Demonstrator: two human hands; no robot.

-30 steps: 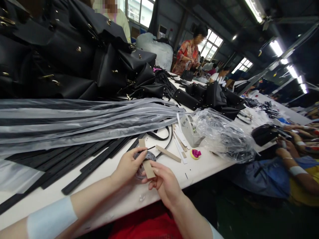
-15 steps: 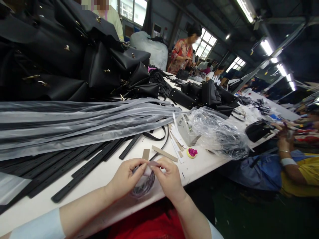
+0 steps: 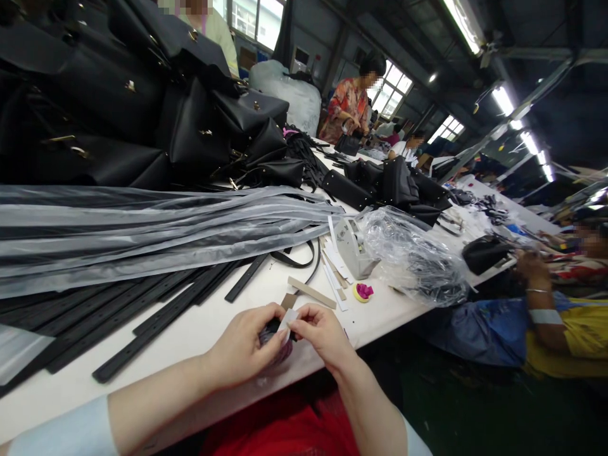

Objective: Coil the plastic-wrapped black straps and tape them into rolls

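My left hand (image 3: pixel 247 339) pinches a small white slip (image 3: pixel 287 320) between thumb and fingers at the front of the table. Opposite it, the fingertips of my right hand (image 3: pixel 325 332) are closed on the slip's right edge. Just under both hands lies a dark, rounded bundle in clear plastic (image 3: pixel 280 354), partly hidden by my left hand. I cannot make out what is inside it. A small brown card piece (image 3: pixel 287 300) shows right behind my fingers, close to a longer tan strip (image 3: pixel 311 292).
Black straps (image 3: pixel 156 323) and long clear plastic sleeves (image 3: pixel 166 250) spread leftward. Black handbags (image 3: pixel 199 130) are piled behind. A grey tape dispenser (image 3: pixel 355 250), a yellow roll with magenta material (image 3: pixel 363 292) and a plastic-wrapped bundle (image 3: pixel 418 259) stand rightward. Co-workers (image 3: pixel 349 104) are beyond.
The slip between my fingers now shows a paler face and is tilted more upright. My right hand has turned slightly, and the bundle below is more covered by my left hand.
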